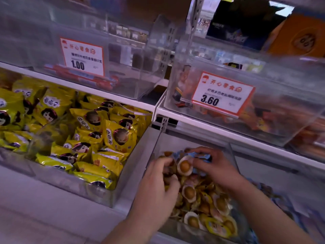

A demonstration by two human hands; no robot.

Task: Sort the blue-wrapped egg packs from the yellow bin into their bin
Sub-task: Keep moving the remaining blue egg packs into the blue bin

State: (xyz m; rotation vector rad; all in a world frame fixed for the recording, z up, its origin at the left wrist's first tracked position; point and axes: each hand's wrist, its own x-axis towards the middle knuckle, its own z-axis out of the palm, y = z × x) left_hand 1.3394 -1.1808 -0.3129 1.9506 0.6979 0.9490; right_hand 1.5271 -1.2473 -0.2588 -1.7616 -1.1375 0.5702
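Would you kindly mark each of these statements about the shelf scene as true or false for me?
1. Both hands are in the clear bin of egg packs. True: the left hand and right hand are both in the clear bin.
2. The right hand holds a blue-wrapped egg pack. True: its fingers curl round the blue-wrapped egg pack.
3. The price tag above the hands reads 1.00. False: that price tag reads 3.60; the 1.00 tag is further left.
4. The bin to the left holds red packs. False: it holds yellow snack packs.
5. The left hand rests flat on the shelf edge. False: its fingers are curled among the egg packs.
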